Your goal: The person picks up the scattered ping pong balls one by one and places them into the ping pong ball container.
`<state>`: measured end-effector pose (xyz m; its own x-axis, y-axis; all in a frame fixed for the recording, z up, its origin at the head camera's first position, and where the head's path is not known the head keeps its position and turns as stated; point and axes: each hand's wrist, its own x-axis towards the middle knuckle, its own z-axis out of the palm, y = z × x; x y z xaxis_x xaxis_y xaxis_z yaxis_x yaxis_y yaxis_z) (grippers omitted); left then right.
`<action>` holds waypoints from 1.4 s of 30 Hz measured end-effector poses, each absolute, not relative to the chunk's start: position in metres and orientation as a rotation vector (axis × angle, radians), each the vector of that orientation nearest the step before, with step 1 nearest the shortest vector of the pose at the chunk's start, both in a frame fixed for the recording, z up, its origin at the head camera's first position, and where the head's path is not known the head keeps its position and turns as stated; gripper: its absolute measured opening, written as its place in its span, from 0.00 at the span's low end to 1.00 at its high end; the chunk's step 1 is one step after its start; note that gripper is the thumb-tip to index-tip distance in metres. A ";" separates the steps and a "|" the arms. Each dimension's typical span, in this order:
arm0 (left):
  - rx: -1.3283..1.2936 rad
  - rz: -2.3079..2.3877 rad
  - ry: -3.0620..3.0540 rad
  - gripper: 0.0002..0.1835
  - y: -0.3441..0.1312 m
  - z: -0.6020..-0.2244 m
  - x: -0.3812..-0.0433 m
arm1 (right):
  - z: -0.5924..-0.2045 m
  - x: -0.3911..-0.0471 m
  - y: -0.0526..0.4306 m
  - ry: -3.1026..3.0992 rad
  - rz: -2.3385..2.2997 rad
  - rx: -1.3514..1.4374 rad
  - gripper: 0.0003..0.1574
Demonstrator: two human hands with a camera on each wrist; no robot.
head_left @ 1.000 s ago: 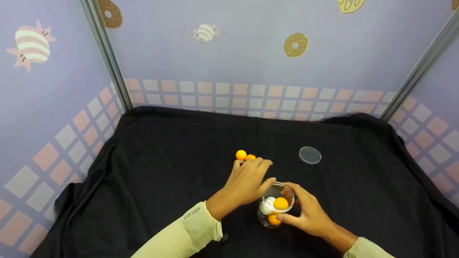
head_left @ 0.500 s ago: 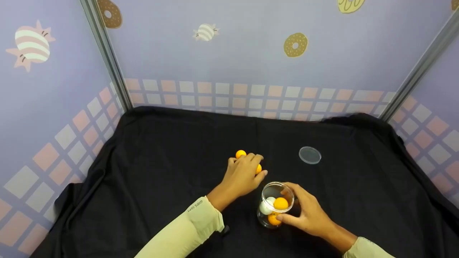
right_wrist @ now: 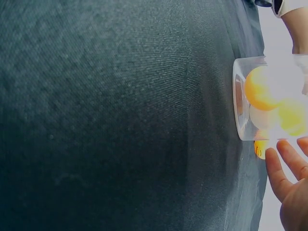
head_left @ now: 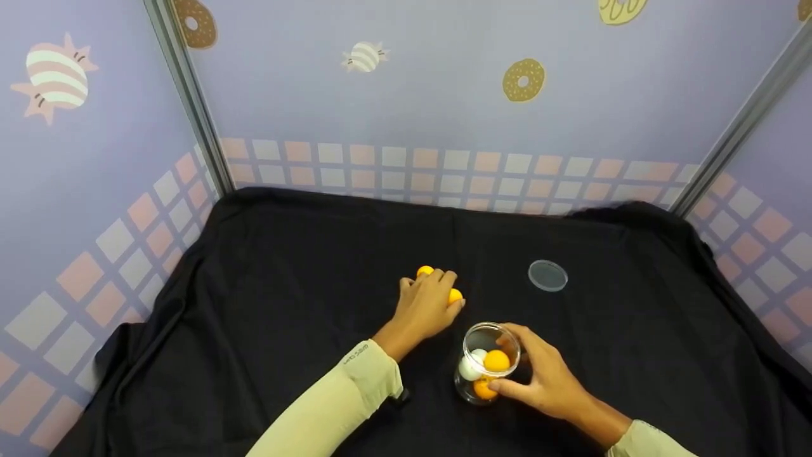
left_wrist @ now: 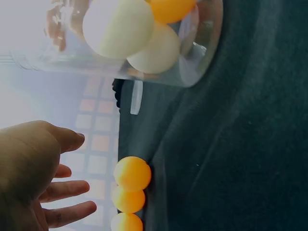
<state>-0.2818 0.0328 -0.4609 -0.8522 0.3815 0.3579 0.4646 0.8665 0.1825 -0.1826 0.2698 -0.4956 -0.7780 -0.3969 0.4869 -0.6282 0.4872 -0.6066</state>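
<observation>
Three orange ping-pong balls rest in a row on black cloth. My left hand hovers over that row, hiding part of it in the head view; one orange ball shows beside the thumb. In the left wrist view the fingers are spread and apart from the balls. My right hand grips a clear jar around its side, thumb in front. Upright and uncovered, the jar contains white and orange ping-pong balls. The right wrist view shows its wall close to the fingers.
A round clear lid lies flat on the cloth, behind and right of the jar. Black cloth covers the table, with folds along its sides. Patterned panels enclose the back and both sides.
My left hand has shifted left, away from the jar's rim, to above the loose orange balls. The right hand and the jar have stayed in place.
</observation>
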 end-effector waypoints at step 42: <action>-0.533 -0.192 -2.830 0.24 0.049 -0.497 -0.301 | -0.496 -0.182 0.270 -2.431 1.184 0.885 0.51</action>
<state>-0.3013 0.0488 -0.4966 -0.9003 0.3396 0.2722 0.3732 0.9242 0.0813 -0.1822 0.2696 -0.4963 -0.7670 -0.3985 0.5029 -0.6417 0.4720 -0.6046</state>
